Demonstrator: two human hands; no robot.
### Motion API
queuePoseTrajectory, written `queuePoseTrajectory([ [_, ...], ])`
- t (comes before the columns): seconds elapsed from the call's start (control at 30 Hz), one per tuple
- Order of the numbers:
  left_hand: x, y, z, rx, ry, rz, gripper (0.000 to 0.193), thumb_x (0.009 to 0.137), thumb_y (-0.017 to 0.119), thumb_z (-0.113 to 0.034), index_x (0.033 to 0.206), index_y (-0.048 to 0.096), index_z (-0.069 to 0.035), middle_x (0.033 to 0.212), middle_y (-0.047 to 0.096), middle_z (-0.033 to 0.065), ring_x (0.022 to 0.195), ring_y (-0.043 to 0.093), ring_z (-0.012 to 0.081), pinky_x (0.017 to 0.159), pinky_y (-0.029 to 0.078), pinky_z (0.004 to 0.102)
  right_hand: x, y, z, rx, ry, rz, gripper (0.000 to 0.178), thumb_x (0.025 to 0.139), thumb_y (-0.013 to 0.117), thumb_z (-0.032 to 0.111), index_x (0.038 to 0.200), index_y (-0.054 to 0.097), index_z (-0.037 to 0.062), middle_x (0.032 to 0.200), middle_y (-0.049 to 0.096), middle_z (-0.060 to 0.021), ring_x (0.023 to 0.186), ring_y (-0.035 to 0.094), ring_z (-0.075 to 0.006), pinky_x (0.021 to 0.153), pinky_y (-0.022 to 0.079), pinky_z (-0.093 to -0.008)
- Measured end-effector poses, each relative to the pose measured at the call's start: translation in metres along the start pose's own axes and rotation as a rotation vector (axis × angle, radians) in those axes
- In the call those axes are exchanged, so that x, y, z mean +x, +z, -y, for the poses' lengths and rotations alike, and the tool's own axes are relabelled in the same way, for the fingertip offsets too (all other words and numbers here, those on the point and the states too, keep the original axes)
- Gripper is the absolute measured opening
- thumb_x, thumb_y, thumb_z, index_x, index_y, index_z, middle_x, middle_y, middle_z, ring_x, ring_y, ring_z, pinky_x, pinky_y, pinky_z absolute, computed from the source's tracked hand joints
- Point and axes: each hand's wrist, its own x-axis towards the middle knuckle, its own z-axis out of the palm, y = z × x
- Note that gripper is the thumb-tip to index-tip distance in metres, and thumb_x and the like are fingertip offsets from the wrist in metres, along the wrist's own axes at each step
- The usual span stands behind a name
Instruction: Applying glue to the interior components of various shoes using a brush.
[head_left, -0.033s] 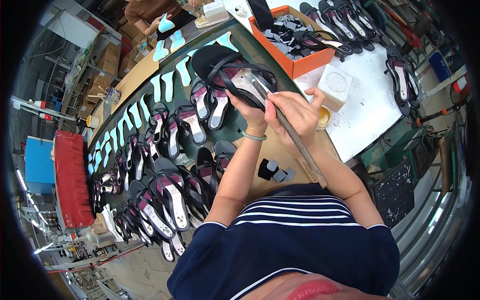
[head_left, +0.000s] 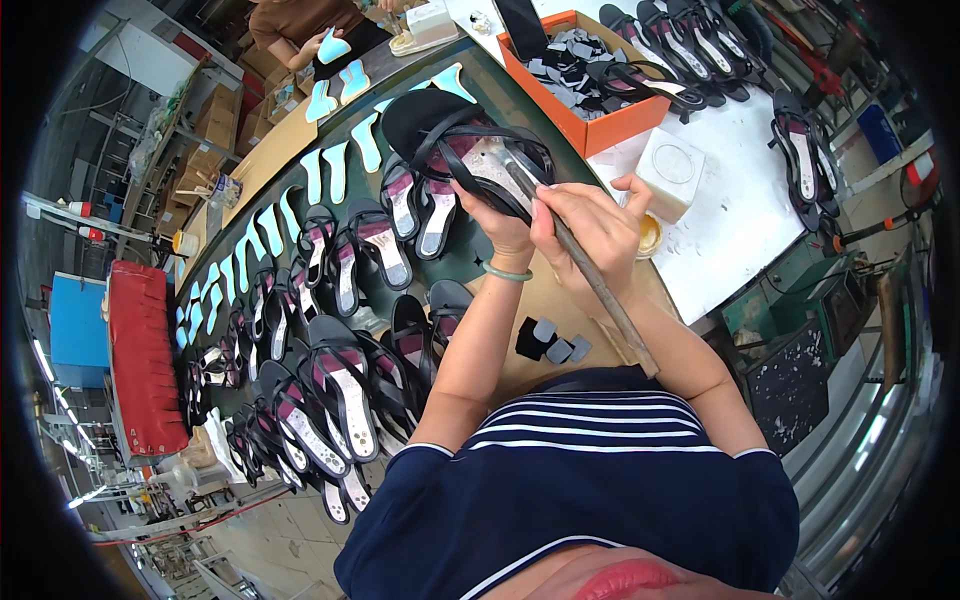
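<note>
My left hand (head_left: 497,222) grips a black strappy sandal (head_left: 411,122) from below, its dark toe end pointing to the upper left. In my right hand (head_left: 592,228) is a long wooden-handled brush (head_left: 603,285), held like a pen. The brush's tip is at the sandal's insole, among the crossed straps; whether it presses on it is hard to tell. Just right of that hand stands a small round pot (head_left: 650,238) of yellowish stuff. Several small grey and black pads (head_left: 552,342) lie on brown board below my hands.
Rows of black sandals (head_left: 342,385) cover the green table on the left. Pale blue-edged insole pieces (head_left: 313,177) line its far edge. An orange box (head_left: 588,128) of grey pads and a white block (head_left: 671,172) stand at right. Another person's hand (head_left: 318,45) works at the far end.
The brush and my right hand have shifted very slightly. My left hand keeps the sandal in place.
</note>
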Motion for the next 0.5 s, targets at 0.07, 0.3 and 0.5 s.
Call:
queuePoseTrajectory([
  [0.07,0.000,-0.002,0.001,-0.033,-0.004,0.019,0.059,0.101,0.019,-0.051,0.130,0.045,-0.008,0.122,0.055,0.0074,0.109,0.056,0.0199,0.096,0.046,0.0340,0.002,-0.005,0.001,0.000,0.010,0.013,0.010,0.078,0.070,0.009,0.086,0.067,0.0032,0.076,0.068,-0.0042,0.073,0.067,-0.0154,0.084,0.029,-0.0394],
  [0.3,0.001,-0.010,-0.003,-0.025,0.074,0.173,0.062,0.100,0.019,-0.053,0.132,0.044,-0.007,0.124,0.055,0.0083,0.113,0.054,0.0211,0.098,0.044,0.0358,0.012,-0.029,0.007,0.031,0.045,0.114,0.010,0.077,0.070,0.011,0.081,0.067,0.0030,0.072,0.068,-0.0030,0.070,0.066,-0.0160,0.082,0.028,-0.0421],
  [0.5,-0.002,-0.002,-0.013,-0.003,0.070,0.177,0.068,0.097,0.021,-0.060,0.138,0.038,-0.009,0.131,0.050,0.0096,0.119,0.052,0.0254,0.103,0.042,0.0399,0.012,-0.048,0.012,0.026,0.057,0.169,0.009,0.075,0.071,0.009,0.081,0.066,0.0030,0.071,0.068,-0.0032,0.069,0.066,-0.0162,0.082,0.028,-0.0422],
])
